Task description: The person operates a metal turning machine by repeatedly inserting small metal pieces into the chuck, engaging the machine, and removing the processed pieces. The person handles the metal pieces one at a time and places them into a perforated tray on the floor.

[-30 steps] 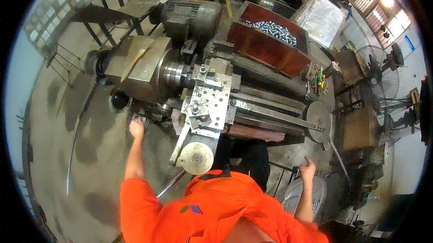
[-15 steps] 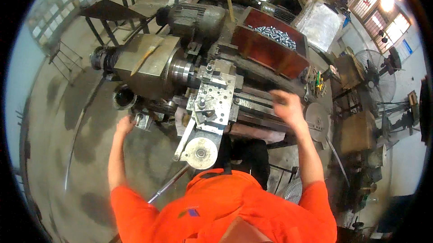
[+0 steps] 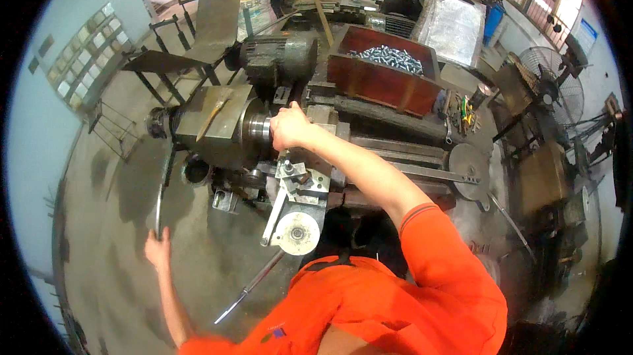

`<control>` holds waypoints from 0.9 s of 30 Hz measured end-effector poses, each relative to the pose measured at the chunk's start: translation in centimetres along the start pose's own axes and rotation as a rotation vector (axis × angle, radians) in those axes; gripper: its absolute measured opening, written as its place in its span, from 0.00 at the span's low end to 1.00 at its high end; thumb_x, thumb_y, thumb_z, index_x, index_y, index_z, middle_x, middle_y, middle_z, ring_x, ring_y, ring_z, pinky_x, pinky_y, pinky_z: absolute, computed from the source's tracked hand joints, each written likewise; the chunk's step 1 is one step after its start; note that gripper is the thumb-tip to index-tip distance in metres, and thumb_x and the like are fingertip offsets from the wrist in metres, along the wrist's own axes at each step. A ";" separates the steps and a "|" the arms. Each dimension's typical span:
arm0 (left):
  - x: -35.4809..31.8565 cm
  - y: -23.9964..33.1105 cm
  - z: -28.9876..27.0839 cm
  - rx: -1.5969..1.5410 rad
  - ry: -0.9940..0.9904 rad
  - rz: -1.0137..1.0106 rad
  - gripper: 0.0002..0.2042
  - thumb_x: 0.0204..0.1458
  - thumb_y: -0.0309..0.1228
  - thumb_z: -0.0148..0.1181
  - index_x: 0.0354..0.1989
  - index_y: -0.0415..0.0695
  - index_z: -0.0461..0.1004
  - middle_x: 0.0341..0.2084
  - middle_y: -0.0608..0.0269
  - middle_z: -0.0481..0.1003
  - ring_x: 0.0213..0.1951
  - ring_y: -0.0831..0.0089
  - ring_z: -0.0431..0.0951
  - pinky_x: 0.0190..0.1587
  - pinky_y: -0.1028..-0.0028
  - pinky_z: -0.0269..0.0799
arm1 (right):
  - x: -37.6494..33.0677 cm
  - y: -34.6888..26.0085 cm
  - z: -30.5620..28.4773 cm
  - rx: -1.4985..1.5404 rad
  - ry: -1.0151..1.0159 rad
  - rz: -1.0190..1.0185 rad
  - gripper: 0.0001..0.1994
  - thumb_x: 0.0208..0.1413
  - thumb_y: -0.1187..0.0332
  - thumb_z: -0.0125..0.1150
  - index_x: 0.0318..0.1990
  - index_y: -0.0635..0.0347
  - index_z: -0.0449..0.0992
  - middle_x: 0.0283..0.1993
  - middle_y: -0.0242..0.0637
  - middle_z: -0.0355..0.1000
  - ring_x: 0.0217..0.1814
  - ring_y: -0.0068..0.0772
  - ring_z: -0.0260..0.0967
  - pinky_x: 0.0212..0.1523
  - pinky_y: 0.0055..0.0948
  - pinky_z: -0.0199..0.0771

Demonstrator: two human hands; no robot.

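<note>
Orange cloth covers my body and upper arms in the head view; my orange shirt (image 3: pixel 455 269) fills the lower edge, and both bare forearms reach out from it. My left hand (image 3: pixel 157 251) is down on the left side, its fingers closed on the lower end of a long metal rod (image 3: pixel 160 198). That rod runs upward from my grip to the left end of the grey headstock (image 3: pixel 188 112), with bare floor behind it.

My right arm crosses over the machine, and my right hand (image 3: pixel 289 128) is at the shiny steel collar (image 3: pixel 258 127) on the headstock's right side. The back of that hand faces up and hides what lies beneath, so I cannot tell whether its fingers are closed on anything there.

Just below my right hand sits the metal tool block (image 3: pixel 315 187), with a flat lever (image 3: pixel 273 216) slanting down from it beside a pale round handwheel (image 3: pixel 297 234). A brush (image 3: pixel 213 115) lies on top of the headstock. Behind the headstock is a dark, ribbed motor (image 3: pixel 280 57), and to the right of that stands a red-brown box (image 3: pixel 379 85) holding a heap of small shiny metal pieces (image 3: pixel 390 58). Hand tools (image 3: pixel 467 112) lie close to the box's right side, and a fan (image 3: pixel 552 81) stands farther off to the right.
</note>
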State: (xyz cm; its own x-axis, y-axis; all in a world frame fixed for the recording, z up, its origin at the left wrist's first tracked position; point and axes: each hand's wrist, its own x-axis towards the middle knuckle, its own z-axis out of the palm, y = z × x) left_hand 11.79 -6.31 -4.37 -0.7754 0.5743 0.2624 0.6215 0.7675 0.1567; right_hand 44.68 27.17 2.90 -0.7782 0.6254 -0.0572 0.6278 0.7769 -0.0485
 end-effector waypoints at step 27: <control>7.4 0.0 7.0 -0.725 -0.581 0.128 0.15 0.50 0.38 0.57 0.28 0.36 0.69 0.13 0.65 0.68 0.13 0.78 0.64 0.15 0.77 0.58 | -57.0 11.0 11.4 0.364 0.317 1.302 0.21 0.30 0.66 0.56 0.39 0.59 0.76 0.35 0.51 0.72 0.39 0.48 0.69 0.41 0.38 0.69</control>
State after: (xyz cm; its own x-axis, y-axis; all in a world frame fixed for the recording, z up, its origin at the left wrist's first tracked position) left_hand 5.24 -0.10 -9.15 -0.5087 0.8445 -0.1676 0.4721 0.4364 0.7659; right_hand 96.05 -0.76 -5.74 0.4246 0.9046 -0.0374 0.8263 -0.4041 -0.3922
